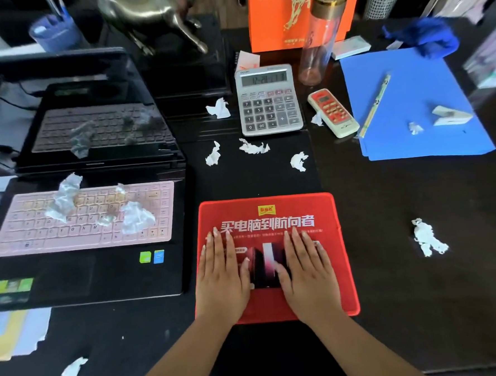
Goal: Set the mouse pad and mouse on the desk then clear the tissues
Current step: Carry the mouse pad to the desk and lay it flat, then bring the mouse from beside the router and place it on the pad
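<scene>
Both hands, left (220,272) & right (306,267), lie flat w/ fingers straight on red pad (267,212), just right of laptop (80,227). Pad step looks done; mouse not visible, needs finding next. Tissues (299,161) beyond pad remain.

1. Mouse pad (267,212): red, white lettering, small yellow logo, dark pink-streaked panel at centre.
2. Tissues (430,237): white, crumpled.
3. Desk (420,264): near-black.
4. Laptop (101,272): black body; pale pink keyboard cover (80,218); green and blue stickers.
5. Calculator (268,99): silver-grey, dark keys, some red.
6. Remote (332,113): cream, red face.
7. Folder (415,102): bright blue.
8. Gift bag (282,14): orange, gold figure.
9. Bottle (321,35): clear orange-tinted, bronze cap.
10. Cloth (426,36): deep blue.
11. Statue (157,13): brassy metal.
</scene>
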{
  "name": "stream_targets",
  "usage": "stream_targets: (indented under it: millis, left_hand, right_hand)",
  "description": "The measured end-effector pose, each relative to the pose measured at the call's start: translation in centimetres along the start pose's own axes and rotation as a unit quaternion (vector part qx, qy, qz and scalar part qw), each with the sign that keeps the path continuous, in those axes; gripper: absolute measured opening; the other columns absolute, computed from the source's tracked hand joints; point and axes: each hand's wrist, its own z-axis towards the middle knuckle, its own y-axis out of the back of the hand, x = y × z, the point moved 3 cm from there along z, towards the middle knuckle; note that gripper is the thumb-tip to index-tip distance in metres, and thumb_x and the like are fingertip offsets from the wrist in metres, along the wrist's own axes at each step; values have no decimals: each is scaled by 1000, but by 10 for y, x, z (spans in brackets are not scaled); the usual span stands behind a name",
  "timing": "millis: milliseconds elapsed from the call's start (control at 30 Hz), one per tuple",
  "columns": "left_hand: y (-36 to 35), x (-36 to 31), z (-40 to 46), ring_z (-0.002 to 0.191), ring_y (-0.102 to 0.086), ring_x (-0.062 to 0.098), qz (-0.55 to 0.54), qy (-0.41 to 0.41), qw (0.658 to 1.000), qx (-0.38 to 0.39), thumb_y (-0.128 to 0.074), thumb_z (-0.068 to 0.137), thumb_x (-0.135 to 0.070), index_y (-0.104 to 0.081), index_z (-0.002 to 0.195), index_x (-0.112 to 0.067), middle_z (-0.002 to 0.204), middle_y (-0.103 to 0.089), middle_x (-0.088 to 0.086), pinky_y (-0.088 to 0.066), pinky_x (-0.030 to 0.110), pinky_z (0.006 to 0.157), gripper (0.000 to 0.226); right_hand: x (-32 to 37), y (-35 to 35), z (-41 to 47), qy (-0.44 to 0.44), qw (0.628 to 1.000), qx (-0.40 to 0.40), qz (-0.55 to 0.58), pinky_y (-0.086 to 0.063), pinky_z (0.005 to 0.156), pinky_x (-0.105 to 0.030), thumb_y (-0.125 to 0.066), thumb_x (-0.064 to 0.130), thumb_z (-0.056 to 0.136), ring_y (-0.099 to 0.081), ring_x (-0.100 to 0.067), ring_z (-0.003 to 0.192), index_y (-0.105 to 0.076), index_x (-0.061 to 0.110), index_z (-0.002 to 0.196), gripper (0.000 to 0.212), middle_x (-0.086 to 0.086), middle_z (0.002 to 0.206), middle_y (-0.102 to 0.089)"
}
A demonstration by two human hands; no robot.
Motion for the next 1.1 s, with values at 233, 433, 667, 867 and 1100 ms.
stream_targets:
  millis: [233, 433, 667, 867, 1100]
  left_hand:
    - [5, 25, -13, 132, -26, 21, -3, -37, 999, 38, -6, 98, -40, -34, 136, 3, 139, -48, 20, 4, 24, 114, 64]
    - [7, 22, -12, 125, -51, 30, 12, -36, 998, 43, -3, 97, -39, -44, 130, 6, 133, -54, 22, -5, 28, 114, 69]
    - [73, 34, -22, 143, -24, 20, -45, -73, 995, -55, 4, 87, -52, -30, 145, -10, 150, -38, 7, -16, 32, 115, 79]
    - [135, 106, -69, 84, -73, 20, -80, -31, 985, -148, -38, 83, -28, -70, 101, -12, 87, -75, 1, -58, 28, 71, 40]
    - [202, 249, -154, 59, -69, 19, -40, 28, 969, -244, -42, 82, -28, -73, 88, -15, 68, -74, 0, -54, 22, 53, 35]
  right_hand:
    - [-60, 12, -19, -124, 992, -13, 7, -6, 110, -33, 11, 57, 88, -30, -24, 136, -11, 6, 139, 75, -11, 148, -34]
    - [-50, 20, -19, -125, 992, -7, 5, -13, 113, -42, 11, 61, 84, -23, -26, 139, -21, 5, 143, 88, -12, 150, -29]
    - [37, 68, -2, 16, 998, 26, 56, -10, 115, -37, -39, 35, 96, -10, -22, 142, -23, 14, 144, 54, -7, 155, -14]
    - [148, 95, -3, 126, 986, 28, 102, -35, 99, -31, -46, 27, 93, -43, -20, 122, -45, 14, 131, 41, -4, 135, -46]
    - [318, 93, -33, 235, 967, 38, 86, -44, 84, -31, -46, 29, 93, -52, -21, 109, -50, 16, 126, 36, -3, 127, -54]
